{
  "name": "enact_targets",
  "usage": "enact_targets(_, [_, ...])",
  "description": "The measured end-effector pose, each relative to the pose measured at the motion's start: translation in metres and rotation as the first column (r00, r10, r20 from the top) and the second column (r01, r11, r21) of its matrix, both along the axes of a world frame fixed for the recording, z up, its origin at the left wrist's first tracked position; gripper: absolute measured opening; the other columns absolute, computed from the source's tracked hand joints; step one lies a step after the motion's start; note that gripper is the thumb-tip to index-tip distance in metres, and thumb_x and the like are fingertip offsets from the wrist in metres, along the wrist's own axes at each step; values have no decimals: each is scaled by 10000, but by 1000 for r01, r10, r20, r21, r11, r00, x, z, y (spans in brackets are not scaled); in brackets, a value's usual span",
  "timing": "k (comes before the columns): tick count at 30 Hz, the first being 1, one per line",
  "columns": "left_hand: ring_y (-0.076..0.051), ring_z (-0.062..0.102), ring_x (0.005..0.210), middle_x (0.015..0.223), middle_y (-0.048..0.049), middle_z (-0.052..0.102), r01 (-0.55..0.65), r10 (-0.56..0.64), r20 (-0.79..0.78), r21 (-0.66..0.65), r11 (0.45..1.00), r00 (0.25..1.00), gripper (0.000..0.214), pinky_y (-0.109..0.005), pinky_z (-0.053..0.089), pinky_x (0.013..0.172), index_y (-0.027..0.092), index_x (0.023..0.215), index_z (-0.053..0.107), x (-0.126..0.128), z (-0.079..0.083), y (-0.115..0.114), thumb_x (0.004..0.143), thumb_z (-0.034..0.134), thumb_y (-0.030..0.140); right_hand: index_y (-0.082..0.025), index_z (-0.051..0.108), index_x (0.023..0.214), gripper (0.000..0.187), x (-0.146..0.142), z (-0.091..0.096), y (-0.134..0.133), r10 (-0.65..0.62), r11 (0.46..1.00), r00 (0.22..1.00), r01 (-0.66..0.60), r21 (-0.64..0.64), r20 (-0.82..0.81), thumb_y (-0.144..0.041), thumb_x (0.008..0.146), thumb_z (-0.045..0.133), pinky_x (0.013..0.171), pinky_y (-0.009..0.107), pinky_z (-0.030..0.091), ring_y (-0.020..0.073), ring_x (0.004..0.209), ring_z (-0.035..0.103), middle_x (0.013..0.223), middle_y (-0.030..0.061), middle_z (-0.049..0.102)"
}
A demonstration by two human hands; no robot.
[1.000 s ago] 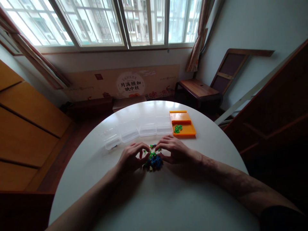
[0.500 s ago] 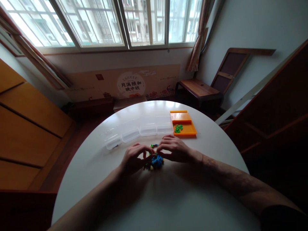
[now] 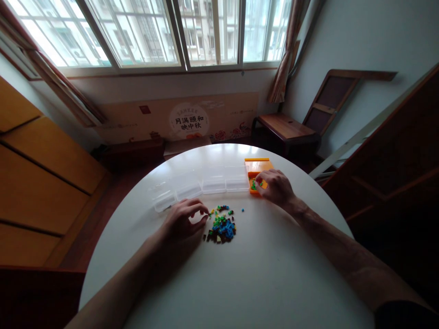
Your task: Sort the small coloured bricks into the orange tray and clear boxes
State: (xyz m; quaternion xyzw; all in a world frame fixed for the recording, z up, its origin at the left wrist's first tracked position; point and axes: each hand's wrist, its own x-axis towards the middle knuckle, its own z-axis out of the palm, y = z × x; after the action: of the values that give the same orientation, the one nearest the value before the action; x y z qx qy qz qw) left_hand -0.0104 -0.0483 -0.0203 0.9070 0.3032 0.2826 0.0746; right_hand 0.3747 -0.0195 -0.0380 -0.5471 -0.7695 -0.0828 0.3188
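A pile of tiny blue, green, brown and yellow toy building bricks (image 3: 224, 230) lies on the white round table (image 3: 240, 283). At the pile's left edge is my left hand (image 3: 183, 219), its thumb and index fingertips almost meeting; whatever is between them is too small to make out. My right hand (image 3: 277, 186) hovers over the orange tray (image 3: 254, 192), thumb and index finger curved with a small gap between the tips. Green bricks (image 3: 254, 184) lie in the tray just below those fingertips. The hand covers much of the tray's right side.
Several clear plastic boxes (image 3: 213, 185) stand in a curved row left of the tray. One blue brick (image 3: 243, 210) sits apart, right of the pile. Beyond the table are a wooden chair (image 3: 288, 127) and a barred window (image 3: 144, 34).
My right hand has moved from the pile, rightward and away from me, to the orange tray. My left hand has drawn slightly left, uncovering more of the bricks.
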Motion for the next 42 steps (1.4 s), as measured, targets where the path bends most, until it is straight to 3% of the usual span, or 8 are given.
enact_targets(5, [-192,736,913,1095,-61,771,-8,8,41,13,1000,999,159,-337,590,825,258,1165,784,6,-7,0,1030,704,282,-217,708,831,94,-6,0,-3,-44,999,998,45,-20,55,-272,902,737,863,389,483,261,840,670,883,69,780])
enact_targets(8, [-242,733,1102,1268,-91,742,-20,19,15,31,999,1000,282,-405,593,960,292,1337,748,9,-10,3,1063,684,310,-221,695,827,144,-15,2,-7,1,1000,1000,-1,-24,17,-304,943,709,871,390,485,256,839,663,866,60,761])
enact_targets(12, [-233,709,1109,1364,-87,718,11,-9,-84,25,1000,996,337,-439,551,1007,324,1438,694,14,-12,4,1116,601,286,-223,681,830,169,-30,3,-15,105,994,993,-107,-22,-53,-292,985,679,865,383,475,238,816,643,838,48,736])
enact_targets(19, [-219,706,1031,1252,-50,756,-12,19,-114,65,998,993,254,-413,515,944,305,1283,750,18,-15,1,1080,611,238,-219,664,809,224,-48,0,-25,266,964,962,-266,14,-56,-276,1025,658,876,381,454,219,807,603,808,41,698])
enact_targets(25, [-219,712,997,1137,-45,772,-17,17,-57,-5,1000,998,133,-398,517,944,258,1101,758,20,-9,-2,1055,634,255,-221,685,814,221,-51,-3,-26,339,941,937,-339,18,-82,-260,1030,659,875,378,454,223,819,603,810,40,694])
enact_targets(32, [-230,712,1012,1120,-43,769,-18,17,-64,-17,1000,998,153,-395,512,947,251,1074,754,19,-7,-3,986,643,193,-213,726,851,208,-52,-2,-29,394,918,915,-396,-9,-82,-271,1042,666,910,382,474,222,834,623,850,52,724])
enact_targets(42, [-236,720,1041,1122,-54,773,-22,21,-30,-47,999,999,65,-397,519,963,239,1053,726,19,-12,-2,1025,683,278,-212,731,851,201,-52,-2,-28,432,900,898,-435,-21,-88,-261,1037,670,920,380,495,213,822,643,862,53,736])
